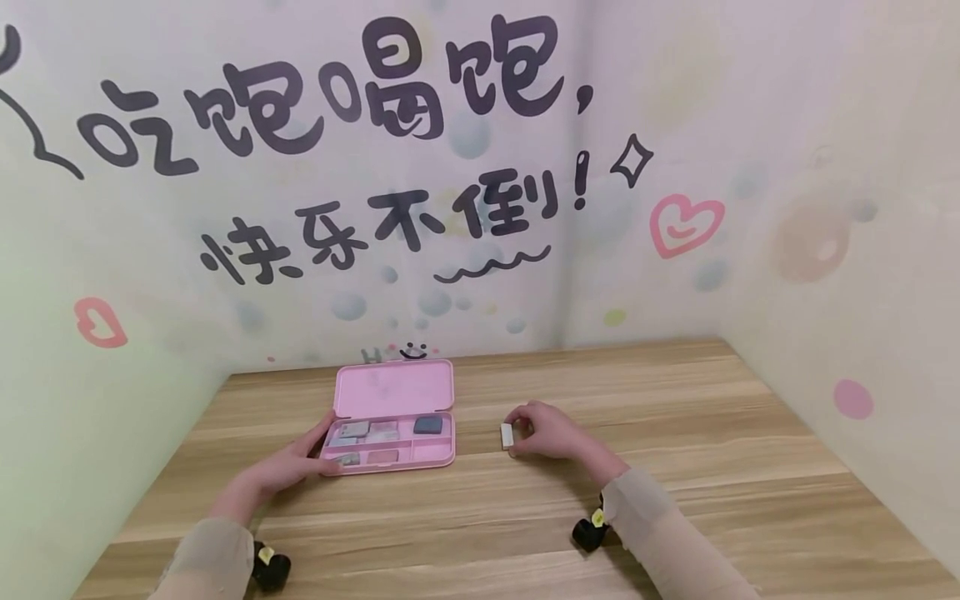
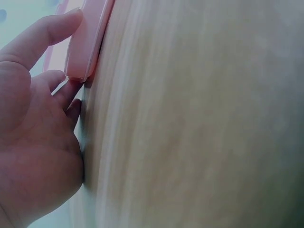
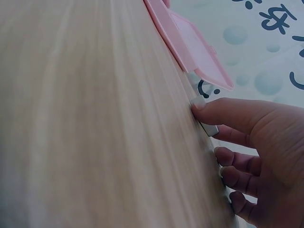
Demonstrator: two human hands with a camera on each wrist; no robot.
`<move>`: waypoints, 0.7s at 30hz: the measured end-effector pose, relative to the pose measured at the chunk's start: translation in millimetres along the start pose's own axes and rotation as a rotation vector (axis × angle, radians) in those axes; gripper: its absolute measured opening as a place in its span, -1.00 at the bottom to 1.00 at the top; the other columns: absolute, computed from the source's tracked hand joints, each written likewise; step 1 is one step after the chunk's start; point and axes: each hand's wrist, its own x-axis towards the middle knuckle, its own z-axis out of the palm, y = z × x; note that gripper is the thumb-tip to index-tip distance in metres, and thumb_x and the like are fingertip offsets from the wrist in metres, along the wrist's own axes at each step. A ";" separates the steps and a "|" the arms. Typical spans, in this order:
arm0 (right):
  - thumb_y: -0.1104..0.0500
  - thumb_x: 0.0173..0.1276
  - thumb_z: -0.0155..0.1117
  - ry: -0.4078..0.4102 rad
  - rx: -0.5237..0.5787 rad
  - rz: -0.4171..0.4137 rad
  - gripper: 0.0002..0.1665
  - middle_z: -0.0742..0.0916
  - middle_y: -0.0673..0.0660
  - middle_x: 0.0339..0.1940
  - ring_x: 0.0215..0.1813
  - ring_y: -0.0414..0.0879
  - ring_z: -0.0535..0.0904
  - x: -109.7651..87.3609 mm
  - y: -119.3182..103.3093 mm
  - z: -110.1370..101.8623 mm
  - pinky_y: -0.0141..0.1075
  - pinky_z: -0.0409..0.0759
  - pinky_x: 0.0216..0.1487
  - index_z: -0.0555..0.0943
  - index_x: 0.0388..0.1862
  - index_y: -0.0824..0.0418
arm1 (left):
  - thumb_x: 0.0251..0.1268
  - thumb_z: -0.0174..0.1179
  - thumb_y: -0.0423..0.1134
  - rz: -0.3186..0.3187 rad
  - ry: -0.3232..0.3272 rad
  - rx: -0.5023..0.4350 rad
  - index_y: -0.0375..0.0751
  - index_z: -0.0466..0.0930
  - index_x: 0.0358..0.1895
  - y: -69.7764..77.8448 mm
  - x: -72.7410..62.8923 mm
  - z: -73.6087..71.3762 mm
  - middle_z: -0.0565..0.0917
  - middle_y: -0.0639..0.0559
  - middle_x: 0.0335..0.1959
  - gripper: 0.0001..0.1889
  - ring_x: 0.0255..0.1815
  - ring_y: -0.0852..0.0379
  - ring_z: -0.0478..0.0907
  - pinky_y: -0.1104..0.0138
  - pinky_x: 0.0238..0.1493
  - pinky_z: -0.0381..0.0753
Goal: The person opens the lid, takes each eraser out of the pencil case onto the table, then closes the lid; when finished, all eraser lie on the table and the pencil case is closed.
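Observation:
A pink pencil case [image 1: 433, 454] lies on the table with its lid [image 1: 393, 390] folded back. Small grey, whitish and pink blocks sit in its left compartments, and a dark grey block [image 1: 428, 426] in the upper right one. My left hand [image 1: 288, 467] holds the case at its left end, thumb at the front corner and fingers along the side; the left wrist view shows this close up. To the right of the case, my right hand [image 1: 551, 432] pinches a small white eraser [image 1: 506, 436] between thumb and index finger, low at the tabletop. Its other fingers are curled in the right wrist view.
The wood-grain table [image 1: 465, 533] carries the case and both forearms. A printed cloth backdrop [image 1: 510, 317] rises behind its far edge, and pale walls stand at both sides. Black wrist cameras [image 1: 588, 533] are strapped under the sleeves.

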 end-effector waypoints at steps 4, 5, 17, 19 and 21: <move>0.11 0.04 0.54 -0.002 0.014 -0.002 -0.53 0.58 -0.01 -0.27 -0.21 -0.10 0.43 0.9 -0.1 0.0 -0.19 0.45 -0.11 0.65 -0.05 0.18 | 0.22 0.30 -0.14 0.004 0.003 0.004 -0.08 -0.38 0.56 0.0 -0.5 -0.2 -0.32 -0.45 0.51 0.07 0.47 -0.44 -0.34 -0.29 0.34 -0.26; 0.12 0.04 0.54 -0.002 0.017 -0.002 -0.53 0.58 -0.01 -0.27 -0.21 -0.10 0.43 1.3 0.1 0.1 -0.19 0.45 -0.11 0.65 -0.05 0.18 | 0.22 0.30 -0.14 0.004 0.003 0.004 -0.08 -0.37 0.56 0.2 -0.6 0.1 -0.32 -0.45 0.51 0.07 0.47 -0.43 -0.34 -0.28 0.34 -0.26; 0.10 0.02 0.56 -0.001 0.017 -0.001 -0.51 0.56 0.00 -0.28 -0.22 -0.10 0.42 -0.5 -0.7 -2.4 -0.19 0.43 -0.15 0.64 -0.05 0.17 | 0.21 0.32 -0.12 -0.012 0.012 0.009 -0.07 -0.36 0.57 1.3 0.6 1.5 -0.31 -0.44 0.51 0.08 0.48 -0.42 -0.35 -0.28 0.34 -0.27; 0.10 0.03 0.55 -0.029 0.032 -0.003 -0.48 0.57 0.01 -0.26 -0.21 -0.10 0.42 -0.4 -2.9 -5.8 -0.18 0.44 -0.13 0.63 0.00 0.18 | 0.21 0.31 -0.12 -0.013 0.013 0.007 -0.07 -0.37 0.57 1.3 0.1 1.2 -0.31 -0.44 0.51 0.08 0.47 -0.43 -0.34 -0.29 0.34 -0.27; 0.09 0.05 0.54 -0.071 0.047 0.002 -0.43 0.58 0.02 -0.26 -0.21 -0.10 0.44 0.4 -5.3 -11.9 -0.19 0.45 -0.13 0.61 0.05 0.19 | 0.21 0.31 -0.12 -0.011 0.013 0.003 -0.07 -0.37 0.56 2.1 -0.4 1.4 -0.32 -0.45 0.51 0.08 0.47 -0.44 -0.34 -0.29 0.34 -0.27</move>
